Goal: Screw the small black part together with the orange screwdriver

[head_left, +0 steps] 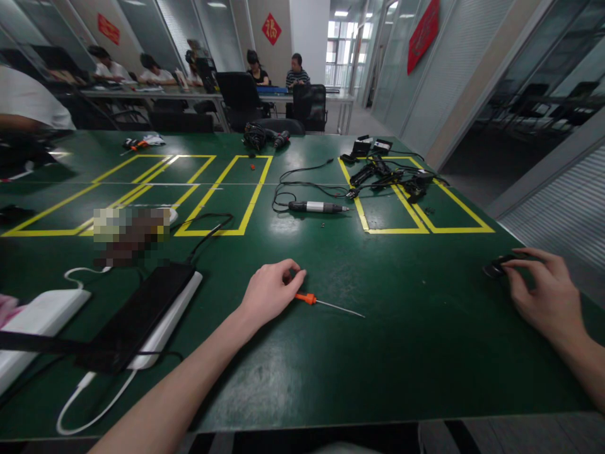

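Observation:
My left hand is at the middle of the green table, fingers curled over a screwdriver. The collar of its orange handle and its thin metal shaft stick out to the right; the rest of the handle is hidden under the palm. Far to the right, my right hand pinches a small dark part between thumb and fingers, at or just above the tabletop. Its exact kind cannot be made out. Beyond the hands lies a corded electric screwdriver with a black and silver body, its cable looping behind it.
Black parts and cables lie heaped on the yellow-taped area at the back right. On the left, a black phone rests on a white power bank with cables. A power drill stands farther back. Several people sit beyond.

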A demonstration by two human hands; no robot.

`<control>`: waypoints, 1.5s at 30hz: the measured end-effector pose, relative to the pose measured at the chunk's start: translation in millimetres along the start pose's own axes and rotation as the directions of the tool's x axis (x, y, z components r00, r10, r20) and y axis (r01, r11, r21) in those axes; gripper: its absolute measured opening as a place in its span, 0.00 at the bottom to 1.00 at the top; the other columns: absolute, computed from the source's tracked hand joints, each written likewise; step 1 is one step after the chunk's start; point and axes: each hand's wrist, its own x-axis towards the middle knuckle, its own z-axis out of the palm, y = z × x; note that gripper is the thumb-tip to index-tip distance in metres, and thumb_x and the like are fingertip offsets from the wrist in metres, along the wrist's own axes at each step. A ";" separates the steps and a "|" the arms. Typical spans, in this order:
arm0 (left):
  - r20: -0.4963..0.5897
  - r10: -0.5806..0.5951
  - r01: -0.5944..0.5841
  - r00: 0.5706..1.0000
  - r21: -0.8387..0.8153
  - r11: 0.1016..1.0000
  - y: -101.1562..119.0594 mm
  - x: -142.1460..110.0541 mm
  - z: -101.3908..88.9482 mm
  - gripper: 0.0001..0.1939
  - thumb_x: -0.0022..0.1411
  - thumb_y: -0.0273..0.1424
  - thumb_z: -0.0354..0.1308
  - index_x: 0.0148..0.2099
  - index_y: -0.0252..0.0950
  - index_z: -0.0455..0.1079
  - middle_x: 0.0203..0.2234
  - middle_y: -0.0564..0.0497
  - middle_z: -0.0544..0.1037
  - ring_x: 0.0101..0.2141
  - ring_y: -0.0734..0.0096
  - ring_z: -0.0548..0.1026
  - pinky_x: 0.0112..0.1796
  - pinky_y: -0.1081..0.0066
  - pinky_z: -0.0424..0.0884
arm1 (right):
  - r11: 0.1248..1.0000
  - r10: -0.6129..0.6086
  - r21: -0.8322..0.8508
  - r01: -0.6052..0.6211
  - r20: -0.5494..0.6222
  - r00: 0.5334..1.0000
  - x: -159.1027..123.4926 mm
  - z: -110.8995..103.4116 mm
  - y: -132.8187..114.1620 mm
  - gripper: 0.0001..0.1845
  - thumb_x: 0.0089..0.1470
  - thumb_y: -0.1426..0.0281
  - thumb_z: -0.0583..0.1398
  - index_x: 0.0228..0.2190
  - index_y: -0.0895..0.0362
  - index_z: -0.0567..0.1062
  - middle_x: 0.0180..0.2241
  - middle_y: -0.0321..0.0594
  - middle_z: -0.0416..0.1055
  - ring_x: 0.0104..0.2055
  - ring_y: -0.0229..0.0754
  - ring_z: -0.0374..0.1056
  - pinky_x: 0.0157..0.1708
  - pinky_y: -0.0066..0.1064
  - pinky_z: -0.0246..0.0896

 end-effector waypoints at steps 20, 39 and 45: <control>-0.040 0.120 -0.107 0.992 0.231 0.967 6.7 -4.7 -0.7 0.16 0.71 0.43 0.50 0.43 0.41 0.76 0.30 0.52 0.81 0.33 0.63 0.78 0.32 0.68 0.61 | 0.994 -0.014 0.106 0.018 -0.043 0.999 1.2 0.4 -5.7 0.11 0.64 0.60 0.59 0.37 0.53 0.78 0.46 0.49 0.77 0.50 0.58 0.76 0.48 0.52 0.73; -0.001 0.113 -0.110 0.994 0.224 0.968 2.2 -1.5 -3.3 0.20 0.70 0.46 0.49 0.43 0.42 0.77 0.29 0.52 0.81 0.32 0.61 0.79 0.31 0.68 0.63 | 0.987 0.053 0.159 -0.039 -0.089 0.995 5.0 -6.0 -12.0 0.07 0.64 0.65 0.61 0.37 0.54 0.78 0.48 0.50 0.75 0.52 0.56 0.74 0.52 0.51 0.71; 0.010 0.104 -0.104 0.995 0.215 0.971 2.1 -1.1 -3.4 0.21 0.69 0.48 0.49 0.43 0.42 0.77 0.29 0.52 0.82 0.32 0.61 0.79 0.31 0.67 0.63 | 0.984 0.086 0.172 -0.049 -0.214 0.973 10.0 -11.0 -17.6 0.07 0.63 0.65 0.62 0.36 0.54 0.78 0.50 0.50 0.74 0.55 0.58 0.71 0.54 0.54 0.69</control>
